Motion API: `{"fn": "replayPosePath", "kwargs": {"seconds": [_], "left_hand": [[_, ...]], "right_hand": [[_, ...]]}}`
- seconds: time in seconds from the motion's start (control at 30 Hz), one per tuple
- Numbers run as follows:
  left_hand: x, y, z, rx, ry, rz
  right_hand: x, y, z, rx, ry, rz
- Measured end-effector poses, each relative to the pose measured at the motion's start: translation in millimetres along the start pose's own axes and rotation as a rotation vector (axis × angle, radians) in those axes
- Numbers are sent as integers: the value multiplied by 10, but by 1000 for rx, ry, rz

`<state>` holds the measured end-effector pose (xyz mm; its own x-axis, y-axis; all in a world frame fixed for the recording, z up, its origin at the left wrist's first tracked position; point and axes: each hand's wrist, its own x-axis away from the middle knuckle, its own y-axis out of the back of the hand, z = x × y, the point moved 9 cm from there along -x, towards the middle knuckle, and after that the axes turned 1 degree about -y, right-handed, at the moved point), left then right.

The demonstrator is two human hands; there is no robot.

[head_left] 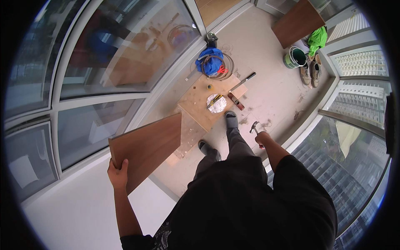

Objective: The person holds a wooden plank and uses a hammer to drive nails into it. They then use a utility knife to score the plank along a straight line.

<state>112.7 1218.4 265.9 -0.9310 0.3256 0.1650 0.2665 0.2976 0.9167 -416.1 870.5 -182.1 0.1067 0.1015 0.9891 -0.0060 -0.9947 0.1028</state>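
A brown wood-grain board point(152, 146) stands tilted at my left side. My left hand point(118, 172) grips its near edge, with the thumb over the face and the fingers behind. On my other side, my right hand point(262, 140) is closed around the handle of a claw hammer point(254, 126), whose metal head points away from me. The hammer hangs above the floor beside my right foot, apart from the board. Ahead of my feet lies a flat wooden panel point(193, 102). A white round bundle point(216, 104) with a yellow-and-black tool rests on it.
Near the panel lie a red hand plane point(236, 101) and a black-handled long tool point(243, 82). Beyond are a blue bag point(209, 61), coiled strip point(227, 71) and red scissors point(222, 69). A green bucket point(294, 57), shoes point(310, 74) and another brown board point(298, 23) stand far right. Glass panes flank both sides.
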Motion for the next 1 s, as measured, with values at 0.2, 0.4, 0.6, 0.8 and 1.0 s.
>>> {"fn": "replayPosePath", "kwargs": {"seconds": [0.2, 0.4, 0.6, 0.8, 1.0], "left_hand": [[-85, -52, 78, -45, 74, -12], [-59, -21, 296, -70, 167, -36], [16, 18, 501, -54, 159, -45], [138, 93, 522, -84, 226, -118], [350, 364, 782, -104, 352, -106]], "right_hand": [[-993, 228, 470, -678, -72, -151], [-2216, 574, 1284, -460, 193, -408], [-2596, 827, 2060, -807, 125, -236], [-3299, 915, 2386, -826, 183, -254], [-3972, 820, 1920, -700, 50, -242]]}}
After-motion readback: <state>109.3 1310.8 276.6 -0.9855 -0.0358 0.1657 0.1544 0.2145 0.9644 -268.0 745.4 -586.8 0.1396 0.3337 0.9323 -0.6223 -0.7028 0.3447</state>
